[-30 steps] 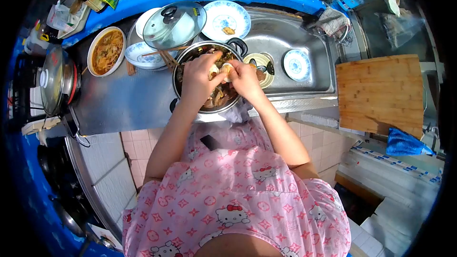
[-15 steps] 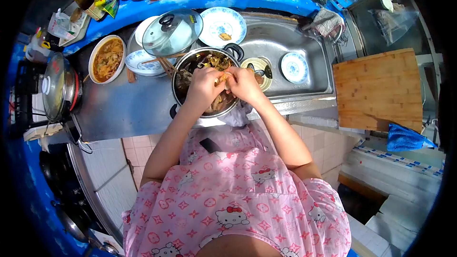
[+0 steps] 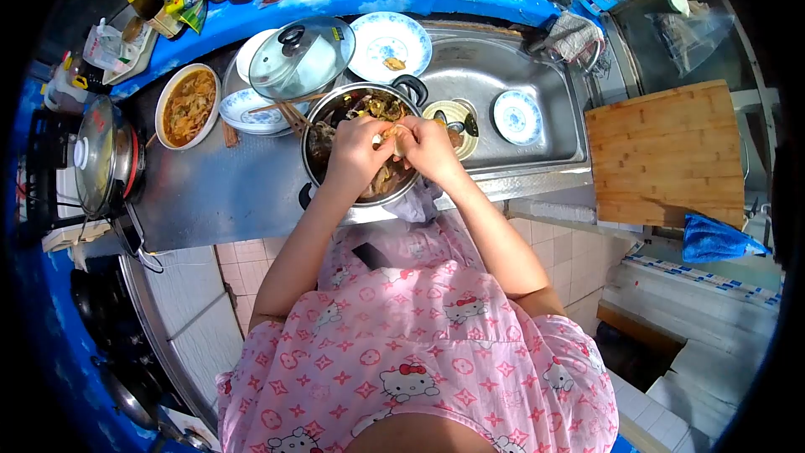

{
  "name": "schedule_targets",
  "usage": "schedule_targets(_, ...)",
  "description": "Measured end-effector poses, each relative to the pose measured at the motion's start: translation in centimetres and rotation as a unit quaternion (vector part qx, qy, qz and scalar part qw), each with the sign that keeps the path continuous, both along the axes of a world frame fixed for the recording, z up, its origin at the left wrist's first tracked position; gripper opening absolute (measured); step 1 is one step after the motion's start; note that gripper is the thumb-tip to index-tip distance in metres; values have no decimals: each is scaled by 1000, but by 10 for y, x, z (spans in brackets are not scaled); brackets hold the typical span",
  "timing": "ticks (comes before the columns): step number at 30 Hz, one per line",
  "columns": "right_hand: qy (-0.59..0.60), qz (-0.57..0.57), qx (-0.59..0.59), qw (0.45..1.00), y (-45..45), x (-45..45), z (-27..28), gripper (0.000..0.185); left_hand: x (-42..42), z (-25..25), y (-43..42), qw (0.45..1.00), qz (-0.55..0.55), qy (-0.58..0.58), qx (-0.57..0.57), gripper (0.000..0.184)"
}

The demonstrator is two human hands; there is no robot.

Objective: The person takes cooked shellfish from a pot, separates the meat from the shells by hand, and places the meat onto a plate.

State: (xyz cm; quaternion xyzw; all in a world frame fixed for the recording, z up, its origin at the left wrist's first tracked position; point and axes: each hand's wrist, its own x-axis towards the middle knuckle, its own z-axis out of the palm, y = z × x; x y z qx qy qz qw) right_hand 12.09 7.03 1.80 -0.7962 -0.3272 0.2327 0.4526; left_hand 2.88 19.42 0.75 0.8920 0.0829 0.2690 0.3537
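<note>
Both my hands are above a metal pot (image 3: 317, 159) that holds dark, mixed food pieces. My left hand (image 3: 359, 151) and my right hand (image 3: 426, 149) meet fingertip to fingertip around a small pale and orange-brown food piece (image 3: 392, 136). The fingers of both are closed on it and cover much of it. Behind the pot, a glass lid (image 3: 314, 67) rests on bowls. Chopsticks (image 3: 289, 104) lie by the pot's left rim. A strainer with shells (image 3: 470, 141) sits just right of my right hand.
A bowl of orange-brown food (image 3: 191, 107) is on the left of the counter (image 3: 218, 193). A patterned plate (image 3: 415, 33) stands behind the pot, and a small plate (image 3: 517, 117) lies in the sink (image 3: 558, 92). At the right is a wooden board (image 3: 667, 155).
My left hand has drawn back slightly and its fingers have closed in beside my right fingertips. The view has shifted a little, and more of the food at the pot's back shows.
</note>
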Motion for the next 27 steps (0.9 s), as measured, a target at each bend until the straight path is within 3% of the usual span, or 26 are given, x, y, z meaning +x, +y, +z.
schedule_targets(4,-5,-12,-20,1000,-2,5,-3,19,4,-2,-1,1000,-8,9,-8,22)
schedule_targets(7,102,-22,-80,991,-5,6,16,20,12,-3,3,993,-29,79,-80,23)
schedule_targets(10,7,-6,-52,999,-15,13,-7,23,32,0,13,971,-29,169,-164,22)
schedule_targets(11,-73,17,-41,996,-23,21,-23,27,43,-5,19,968,-32,151,-197,21)
schedule_targets(12,-56,-4,-46,997,-29,27,-24,27,56,-15,26,963,-34,132,-230,21)
schedule_targets(13,-40,-25,-50,998,-36,35,-23,27,71,-21,32,983,-17,55,-177,18)
schedule_targets(16,61,-135,-4,989,-63,60,-32,27,127,-33,46,984,96,134,-70,17)
schedule_targets(19,131,-220,-10,967,-94,82,-34,26,165,-68,50,978,132,154,-40,17)
schedule_targets(22,146,-265,-53,952,-123,108,-72,27,175,-72,45,940,162,277,119,18)
schedule_targets(23,155,-274,-78,946,-128,113,-81,27,169,-73,40,948,172,235,132,21)
schedule_targets(26,170,-275,-137,936,-132,122,-108,29,146,-73,35,994,104,9,18,24)
schedule_targets(27,174,-272,-154,934,-128,125,-116,29,129,-57,28,992,111,16,-50,22)
